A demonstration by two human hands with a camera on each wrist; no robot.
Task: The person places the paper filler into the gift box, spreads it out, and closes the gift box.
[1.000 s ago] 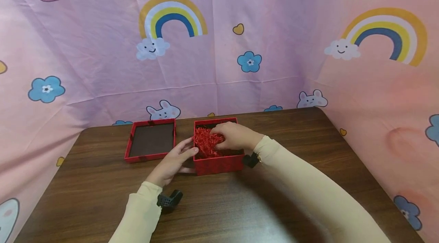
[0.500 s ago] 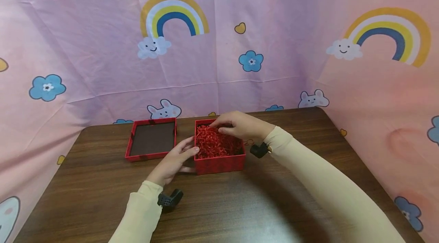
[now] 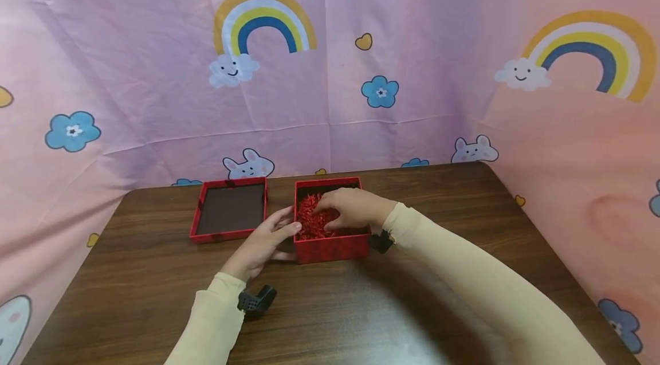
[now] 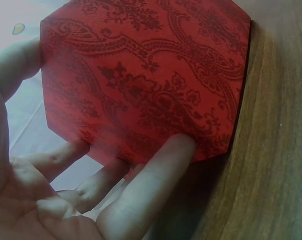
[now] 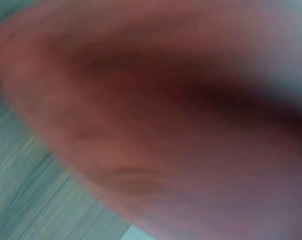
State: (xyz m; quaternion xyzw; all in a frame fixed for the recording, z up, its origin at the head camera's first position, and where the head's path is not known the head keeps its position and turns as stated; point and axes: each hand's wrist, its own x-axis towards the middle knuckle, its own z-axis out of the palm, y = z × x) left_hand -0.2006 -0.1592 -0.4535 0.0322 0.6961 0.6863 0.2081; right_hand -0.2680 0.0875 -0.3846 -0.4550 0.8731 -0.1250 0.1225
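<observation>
No readable lettering
Words, numbers and labels: none legible on the red paisley-patterned gift box (image 4: 141, 75); none on the cartoon-print fabric backdrop (image 3: 289, 107).

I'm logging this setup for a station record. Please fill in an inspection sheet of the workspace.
Surface: brown wood-grain table, light reflecting toward the front.
Job's things: red box, open, holding red shreds; red lid to its left, hollow side up.
Clutter: nothing seen.
Left hand: touching the box's left side.
Right hand: inside the box, fingers at the shreds; whether they grip any, cannot tell.
Cables: nothing seen.
Surroundings: fabric printed with rainbows and flowers, behind and at both sides.
</observation>
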